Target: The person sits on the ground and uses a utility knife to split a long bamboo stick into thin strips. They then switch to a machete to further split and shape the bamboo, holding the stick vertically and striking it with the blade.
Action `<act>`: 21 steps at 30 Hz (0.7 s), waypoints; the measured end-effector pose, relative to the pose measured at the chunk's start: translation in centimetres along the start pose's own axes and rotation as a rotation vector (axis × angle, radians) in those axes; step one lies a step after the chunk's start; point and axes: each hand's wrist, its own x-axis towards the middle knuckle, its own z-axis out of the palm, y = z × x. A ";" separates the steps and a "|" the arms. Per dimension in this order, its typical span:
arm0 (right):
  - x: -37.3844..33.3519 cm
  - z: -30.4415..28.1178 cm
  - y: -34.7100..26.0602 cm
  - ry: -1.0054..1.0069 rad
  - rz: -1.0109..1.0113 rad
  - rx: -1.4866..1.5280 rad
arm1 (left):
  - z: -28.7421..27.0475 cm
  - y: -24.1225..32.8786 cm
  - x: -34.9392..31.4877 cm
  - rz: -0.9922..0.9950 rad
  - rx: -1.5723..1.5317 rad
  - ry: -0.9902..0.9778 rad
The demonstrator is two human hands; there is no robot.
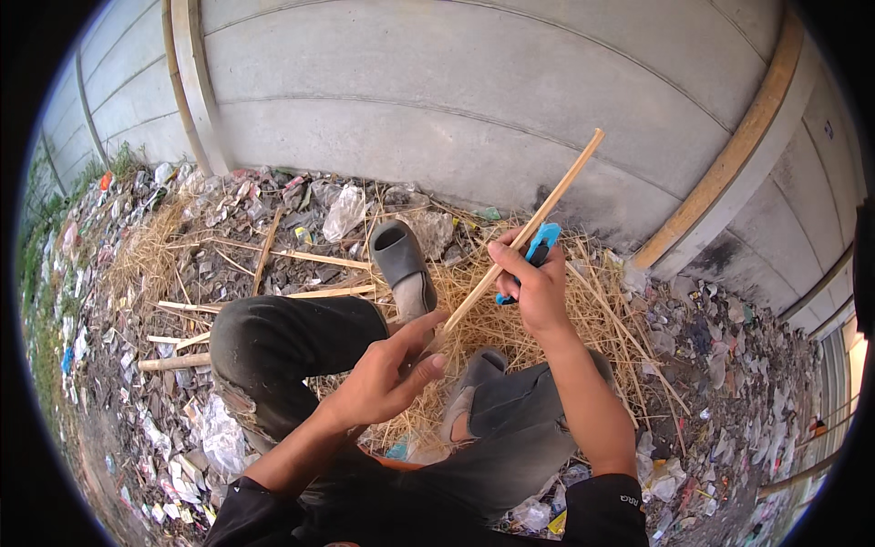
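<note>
My right hand (533,283) is closed around a blue and black utility knife (544,242) and a long pale bamboo strip (563,189). Whether a blade is out cannot be made out. The strip slants from the upper right down toward my left hand (387,374). There, the fingers are stretched out with the thumb apart, and the strip's lower end lies in the gap between them, somewhat blurred. No firm grip shows on that side. Below the strip, a heap of thin straw-like shavings (583,319) spreads around my feet.
My bent legs in dark trousers (292,337) and grey slip-on shoes (401,264) frame the work. Several bamboo pieces (328,260) lie at the left. Plastic litter (219,438) covers the ground. A grey panel wall (437,73) with a wooden post (729,164) stands ahead.
</note>
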 end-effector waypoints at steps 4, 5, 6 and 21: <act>0.7 1.6 1.0 -0.120 0.237 -0.027 | -1.2 -0.9 -1.2 -0.097 0.049 0.016; 1.3 2.3 0.9 -0.187 0.253 -0.076 | -1.8 -1.1 -1.7 -0.122 0.031 0.041; 2.0 3.0 0.8 -0.225 0.277 -0.120 | -2.5 -1.6 -1.8 -0.145 0.025 0.059; 8.2 3.9 8.5 -0.478 0.279 -0.393 | -8.6 -8.1 7.0 -0.330 -0.542 0.058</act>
